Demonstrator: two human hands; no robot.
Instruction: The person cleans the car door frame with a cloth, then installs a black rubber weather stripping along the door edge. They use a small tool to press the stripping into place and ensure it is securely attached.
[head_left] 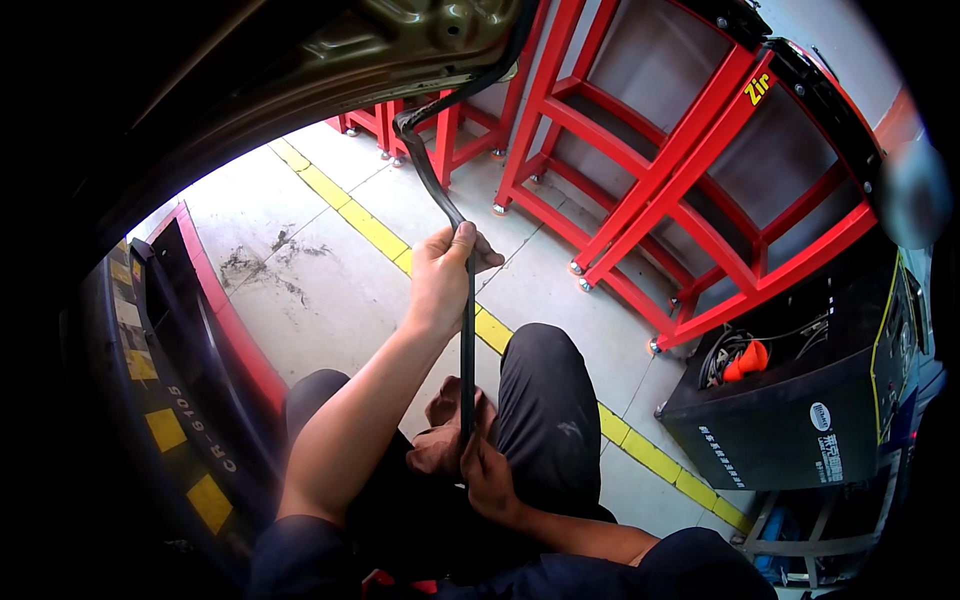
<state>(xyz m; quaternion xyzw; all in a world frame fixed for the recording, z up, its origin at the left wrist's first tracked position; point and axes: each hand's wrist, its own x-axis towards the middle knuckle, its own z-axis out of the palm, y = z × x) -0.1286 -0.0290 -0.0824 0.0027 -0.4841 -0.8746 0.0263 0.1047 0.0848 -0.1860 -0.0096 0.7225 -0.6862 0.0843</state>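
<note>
A long black rubber weatherstrip (468, 350) hangs from the edge of a painted metal vehicle panel (420, 40) at the top. It kinks below the panel, then runs straight down toward my lap. Partway along, my left hand (440, 275) is closed around it, thumb uppermost. Lower down, between my knees, my right hand (490, 482) pinches the strip near its visible lower end. A crumpled reddish-brown cloth (437, 447) lies behind the strip beside my right hand; whether that hand also grips the cloth I cannot tell.
Red metal frames (610, 190) stand on the tiled floor ahead and to the right. At the right is a black cabinet (770, 430) with cables and an orange item on top. A dark structure with yellow blocks (165, 430) lies left. Yellow tape (360, 217) crosses the floor.
</note>
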